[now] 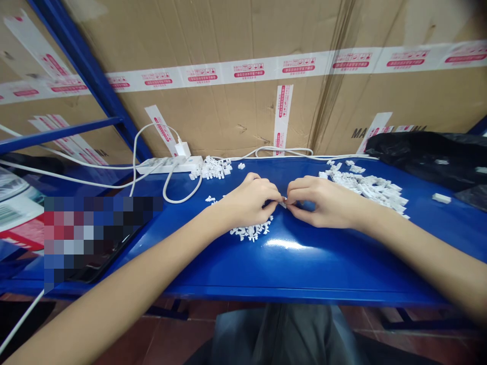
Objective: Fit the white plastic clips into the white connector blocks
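Observation:
Over the middle of a blue shelf board (297, 263), my left hand (249, 202) and my right hand (323, 202) meet fingertip to fingertip. Both are curled in a pinch on a small white plastic part (283, 204), mostly hidden by the fingers. A little heap of white plastic parts (251, 232) lies under my left hand. A bigger pile of white parts (371, 187) spreads just behind my right wrist. Another small pile of white parts (213, 168) sits further back to the left.
A white power strip (167, 163) with a plugged charger (183, 149) and looping white cables lies at the back left. Large cardboard boxes (236, 66) wall off the rear. A black plastic bag (426, 154) lies at right. Blue rack posts (89, 71) stand left.

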Demonstrator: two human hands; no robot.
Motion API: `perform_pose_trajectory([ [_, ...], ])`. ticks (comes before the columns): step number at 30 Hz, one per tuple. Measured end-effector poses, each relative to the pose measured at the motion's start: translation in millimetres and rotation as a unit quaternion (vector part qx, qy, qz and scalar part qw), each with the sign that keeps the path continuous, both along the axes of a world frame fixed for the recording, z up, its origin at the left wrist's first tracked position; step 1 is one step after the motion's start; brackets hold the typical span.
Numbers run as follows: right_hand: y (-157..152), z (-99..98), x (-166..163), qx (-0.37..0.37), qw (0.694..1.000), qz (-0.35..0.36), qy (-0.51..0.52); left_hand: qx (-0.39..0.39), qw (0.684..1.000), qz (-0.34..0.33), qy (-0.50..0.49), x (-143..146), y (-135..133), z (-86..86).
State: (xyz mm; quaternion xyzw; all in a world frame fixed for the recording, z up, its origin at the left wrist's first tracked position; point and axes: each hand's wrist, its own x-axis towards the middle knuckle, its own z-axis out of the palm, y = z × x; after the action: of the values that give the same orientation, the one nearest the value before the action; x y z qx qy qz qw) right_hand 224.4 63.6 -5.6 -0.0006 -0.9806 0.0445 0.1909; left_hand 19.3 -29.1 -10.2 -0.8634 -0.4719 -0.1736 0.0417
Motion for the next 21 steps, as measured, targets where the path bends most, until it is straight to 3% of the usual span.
perform_pose_trajectory([
  [14,-1.2,0.3,1.0,-0.054,0.998,-0.014,-0.021,-0.027,0.999,0.015,0.011,4.1,-1.5,3.7],
  [21,2.0,-6.8,-1.7,0.076,0.996,-0.035,-0.015,-0.004,0.994,0.084,0.074,2.8,-1.0,6.5],
])
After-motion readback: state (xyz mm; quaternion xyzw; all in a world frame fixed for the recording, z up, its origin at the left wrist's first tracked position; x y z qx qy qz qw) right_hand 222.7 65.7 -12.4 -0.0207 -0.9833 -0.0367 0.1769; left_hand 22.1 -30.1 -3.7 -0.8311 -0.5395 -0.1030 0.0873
